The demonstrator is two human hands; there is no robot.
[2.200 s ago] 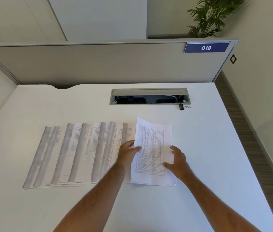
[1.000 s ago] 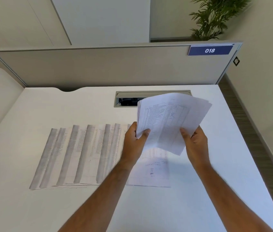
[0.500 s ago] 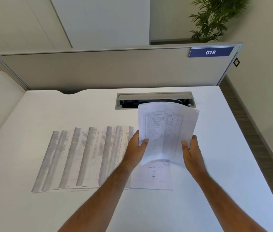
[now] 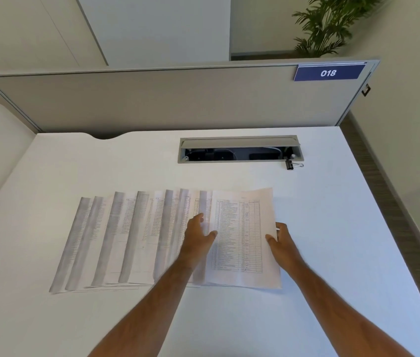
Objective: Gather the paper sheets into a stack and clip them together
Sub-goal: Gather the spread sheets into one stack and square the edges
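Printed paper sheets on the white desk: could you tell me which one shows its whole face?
The rightmost printed sheet, lying on top between both hands; the others show only strips.

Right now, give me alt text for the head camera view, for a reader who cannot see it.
Two bare hands rest on a small paper stack at the right end of a row of fanned, overlapping printed sheets on a white desk: left hand at its left edge, right hand at its right. A black binder clip lies apart, beside an open cable tray.
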